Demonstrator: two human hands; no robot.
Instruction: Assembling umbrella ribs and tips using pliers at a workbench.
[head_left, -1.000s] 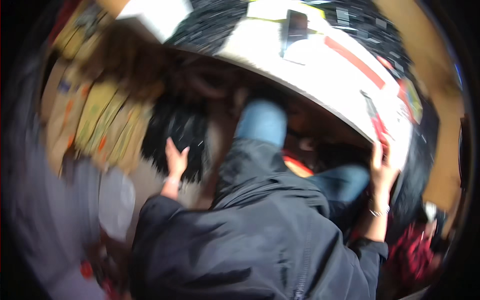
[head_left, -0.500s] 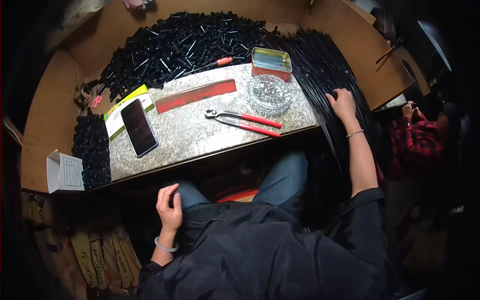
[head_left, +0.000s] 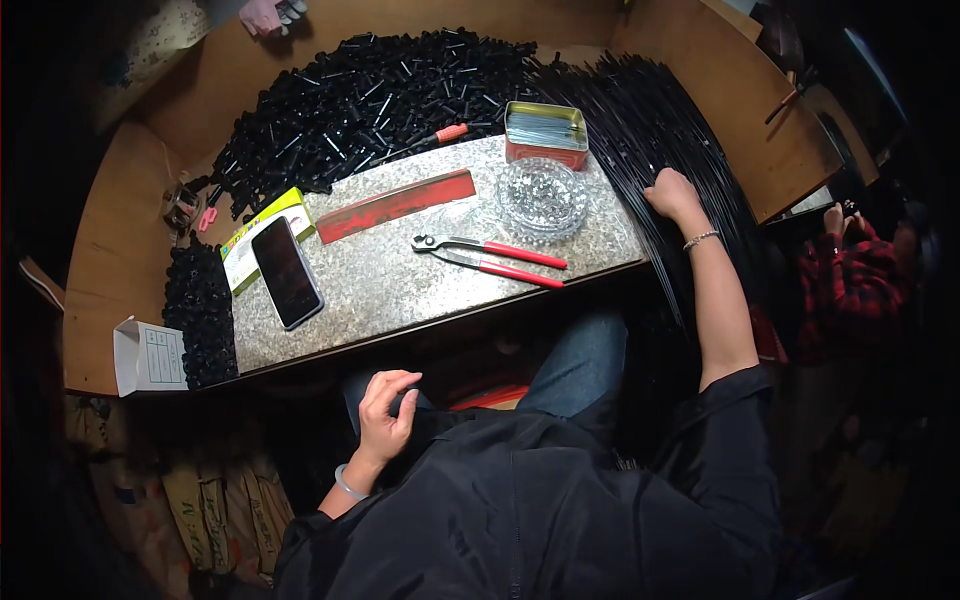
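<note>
How much is done I can't tell, but plenty of black rods [head_left: 650, 120] look left, bundled right of the glass bowl [head_left: 542, 200]. The right hand's [head_left: 675, 193] curled fingers lie against them; whether they grip any is hidden. The left hand [head_left: 385, 415], nearer than the bowl, curls loosely, visibly holding nothing.

Phone [head_left: 287, 272] overlaps yel. box [head_left: 284, 209] on L side, w/ wht. carton [head_left: 152, 358] nr. front L, small pink item [head_left: 208, 218] behind box, pink glove [head_left: 262, 17] up top, tan sacks [head_left: 212, 515] btm. L & co-worker [head_left: 855, 277] in red/blk. plaid far R.
</note>
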